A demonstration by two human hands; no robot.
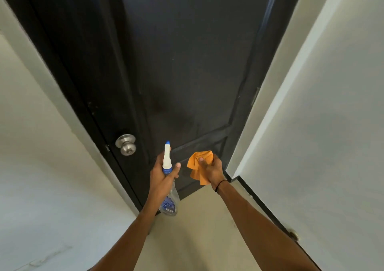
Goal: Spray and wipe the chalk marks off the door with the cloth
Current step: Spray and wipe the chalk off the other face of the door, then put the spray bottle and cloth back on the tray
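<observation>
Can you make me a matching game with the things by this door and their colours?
Things:
1. crumpled cloth in the right hand
2. round metal door knob
3. tall panelled door
4. plastic spray bottle in the left hand

Colours:
A. black
B. clear with a blue label
C. orange
D. silver

Pairs: 1-C, 2-D, 3-A, 4-B

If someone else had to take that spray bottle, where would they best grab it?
Probably by the narrow neck just under the blue collar of the spray bottle, coming from the side, as the left hand does now. The neck is slim enough for fingers to wrap, and the clear body hangs below while the nozzle points at the door.
</observation>
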